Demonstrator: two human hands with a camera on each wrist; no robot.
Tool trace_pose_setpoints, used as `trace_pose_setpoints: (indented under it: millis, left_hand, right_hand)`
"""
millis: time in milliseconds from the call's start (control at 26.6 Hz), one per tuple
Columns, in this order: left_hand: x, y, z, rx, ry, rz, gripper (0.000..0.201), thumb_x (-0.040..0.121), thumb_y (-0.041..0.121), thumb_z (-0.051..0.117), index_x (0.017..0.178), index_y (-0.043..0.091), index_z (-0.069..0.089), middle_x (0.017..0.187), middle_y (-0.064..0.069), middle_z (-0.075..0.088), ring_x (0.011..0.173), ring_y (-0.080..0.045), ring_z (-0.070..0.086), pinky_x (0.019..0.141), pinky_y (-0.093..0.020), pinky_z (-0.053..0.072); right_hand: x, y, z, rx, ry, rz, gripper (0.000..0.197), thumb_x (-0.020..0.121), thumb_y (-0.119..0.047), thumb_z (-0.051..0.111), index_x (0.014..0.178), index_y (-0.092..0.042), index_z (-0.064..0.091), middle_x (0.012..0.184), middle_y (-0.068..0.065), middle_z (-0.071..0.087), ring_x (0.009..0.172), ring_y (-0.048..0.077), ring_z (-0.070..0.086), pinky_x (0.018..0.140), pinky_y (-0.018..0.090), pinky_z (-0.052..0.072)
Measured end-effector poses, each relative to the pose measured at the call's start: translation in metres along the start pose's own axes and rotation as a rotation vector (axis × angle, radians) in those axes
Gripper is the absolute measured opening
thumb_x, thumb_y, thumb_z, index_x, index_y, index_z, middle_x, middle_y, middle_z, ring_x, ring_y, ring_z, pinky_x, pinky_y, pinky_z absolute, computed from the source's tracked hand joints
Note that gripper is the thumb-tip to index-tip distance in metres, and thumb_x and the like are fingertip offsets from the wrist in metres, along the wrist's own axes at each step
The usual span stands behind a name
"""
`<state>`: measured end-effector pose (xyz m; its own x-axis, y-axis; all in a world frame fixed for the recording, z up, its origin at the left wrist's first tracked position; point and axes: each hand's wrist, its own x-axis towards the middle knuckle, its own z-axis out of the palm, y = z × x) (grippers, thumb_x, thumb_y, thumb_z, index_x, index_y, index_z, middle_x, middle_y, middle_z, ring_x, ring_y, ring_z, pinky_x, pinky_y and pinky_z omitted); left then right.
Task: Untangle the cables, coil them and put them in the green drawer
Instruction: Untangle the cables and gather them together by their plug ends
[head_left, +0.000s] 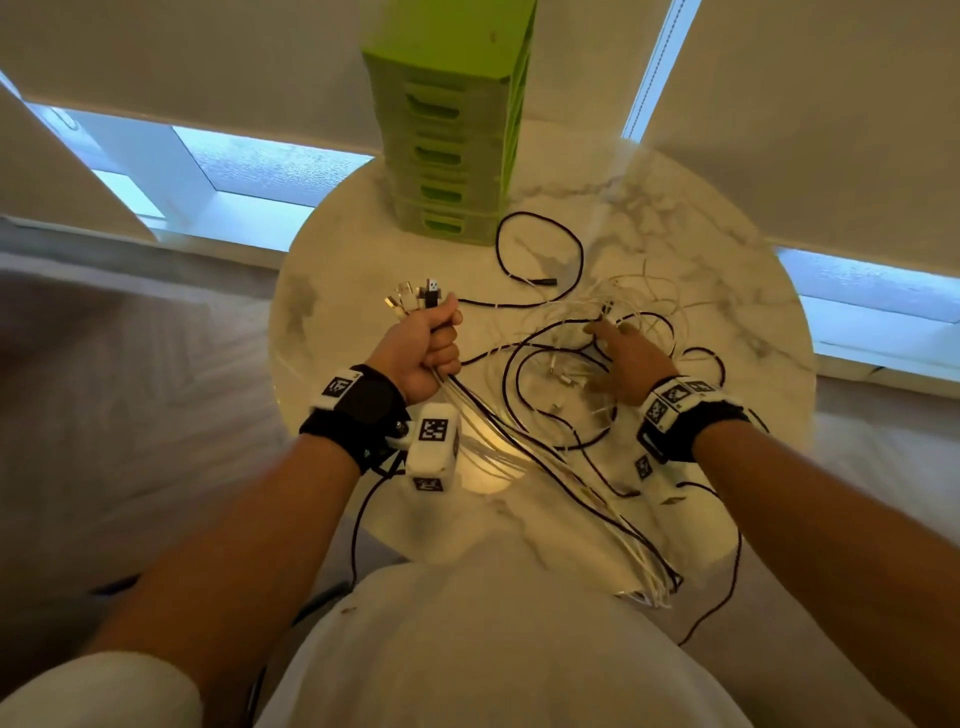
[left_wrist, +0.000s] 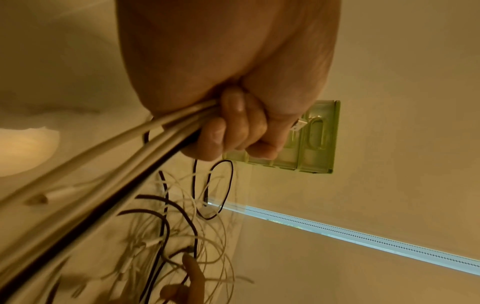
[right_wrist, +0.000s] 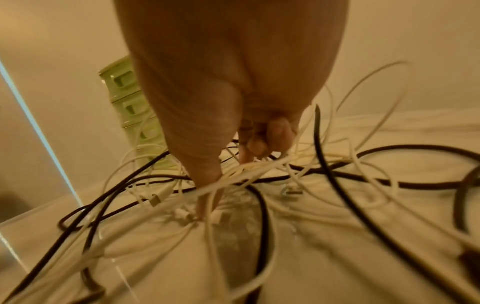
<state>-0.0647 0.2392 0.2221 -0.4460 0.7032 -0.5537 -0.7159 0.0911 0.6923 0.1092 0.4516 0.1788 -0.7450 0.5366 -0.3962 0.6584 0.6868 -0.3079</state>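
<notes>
My left hand (head_left: 423, 348) grips a bundle of white and black cables (head_left: 519, 441) in a fist, their plugs (head_left: 418, 299) sticking up above the thumb. In the left wrist view the fingers (left_wrist: 233, 127) are curled round the same bundle (left_wrist: 103, 164). The right hand (head_left: 623, 358) lies spread over the loose tangle of thin white and dark cables (head_left: 639, 306) on the round marble table (head_left: 363, 260). In the right wrist view its thumb (right_wrist: 205, 164) pokes under white strands (right_wrist: 259, 174). The green drawer tower (head_left: 452, 130) stands at the table's far edge, drawers closed.
A dark braided cable (head_left: 540, 244) loops alone on the table just in front of the tower. The held bundle trails over the near table edge (head_left: 654, 587) by my body. Window blinds (head_left: 779, 130) hang behind the table; floor lies to the left.
</notes>
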Motion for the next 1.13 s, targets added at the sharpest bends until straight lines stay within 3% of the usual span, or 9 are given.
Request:
trace_pose_setpoints:
  millis: [113,301,414,527,602,715,828,979,1130]
  left_hand:
    - [0.002,-0.005,0.008,0.002,0.022,0.016,0.036,0.101,0.035,0.042,0.071,0.016,0.046,0.037,0.009,0.022,0.03,-0.004,0.018,0.038,-0.02,0.019]
    - [0.006,-0.015,0.036,0.017,0.041,0.028,0.036,0.101,0.036,0.043,0.071,0.017,0.047,0.037,0.008,0.021,0.031,-0.005,0.017,0.037,-0.02,0.018]
    - [0.01,-0.024,0.057,0.022,0.056,0.038,0.035,0.101,0.035,0.044,0.071,0.016,0.047,0.038,0.009,0.021,0.031,-0.005,0.017,0.035,-0.019,0.018]
    - [0.019,-0.035,0.08,0.034,0.061,0.04,0.034,0.101,0.035,0.044,0.072,0.016,0.048,0.037,0.008,0.021,0.031,-0.005,0.017,0.036,-0.02,0.016]
    - [0.023,-0.04,0.092,0.048,0.066,0.028,0.034,0.101,0.034,0.044,0.073,0.016,0.048,0.038,0.008,0.022,0.031,-0.005,0.017,0.038,-0.02,0.015]
    - [0.024,-0.044,0.098,0.07,0.088,0.017,0.034,0.101,0.032,0.044,0.073,0.015,0.048,0.038,0.008,0.022,0.031,-0.005,0.017,0.036,-0.02,0.016]
    - [0.023,-0.045,0.097,0.073,0.111,0.007,0.034,0.101,0.033,0.044,0.073,0.015,0.048,0.039,0.009,0.023,0.031,-0.005,0.017,0.034,-0.019,0.017]
    - [0.02,-0.045,0.091,0.066,0.114,-0.001,0.035,0.102,0.033,0.042,0.072,0.015,0.048,0.039,0.009,0.021,0.031,-0.005,0.016,0.035,-0.019,0.017]
    - [0.02,-0.046,0.087,0.06,0.113,-0.014,0.035,0.101,0.033,0.044,0.072,0.015,0.049,0.039,0.01,0.022,0.031,-0.005,0.016,0.034,-0.019,0.017]
  right_hand:
    - [-0.002,0.026,-0.017,0.104,-0.006,-0.029,0.085,0.07,-0.021,0.083,0.14,-0.029,0.036,0.138,0.012,0.041,0.12,0.031,0.048,0.094,0.038,0.043]
    - [-0.007,0.052,-0.039,0.361,0.235,-0.188,0.022,0.076,-0.003,0.071,0.078,-0.021,0.061,0.083,0.0,0.062,0.071,0.009,0.057,0.072,0.031,0.045]
    - [-0.007,0.07,-0.047,0.341,0.437,-0.09,0.017,0.078,-0.022,0.072,0.092,-0.019,0.063,0.094,0.005,0.062,0.086,0.02,0.061,0.078,0.032,0.048]
    - [-0.002,0.087,-0.041,0.078,0.107,0.145,0.071,0.068,-0.049,0.079,0.127,-0.024,0.05,0.124,0.012,0.052,0.111,0.03,0.053,0.09,0.038,0.048]
    - [0.002,0.086,-0.035,0.052,-0.023,0.166,0.055,0.073,-0.037,0.077,0.119,-0.016,0.056,0.119,0.011,0.059,0.108,0.032,0.056,0.085,0.035,0.048]
    - [0.005,0.07,-0.035,0.142,0.082,0.09,0.015,0.087,-0.014,0.06,0.096,-0.005,0.068,0.099,0.014,0.067,0.093,0.031,0.062,0.079,0.035,0.048]
    - [0.008,0.047,-0.047,0.578,0.018,-0.002,0.021,0.086,0.005,0.054,0.073,-0.009,0.064,0.074,0.012,0.063,0.069,0.025,0.061,0.069,0.035,0.051]
    - [0.001,0.026,-0.068,1.215,-0.11,-0.074,0.028,0.088,0.017,0.044,0.074,-0.004,0.057,0.062,0.013,0.054,0.056,0.024,0.057,0.057,0.031,0.054]
    - [0.009,0.062,-0.067,0.692,0.035,-0.054,0.022,0.09,0.001,0.052,0.09,-0.014,0.068,0.092,0.008,0.063,0.079,0.024,0.06,0.063,0.027,0.052]
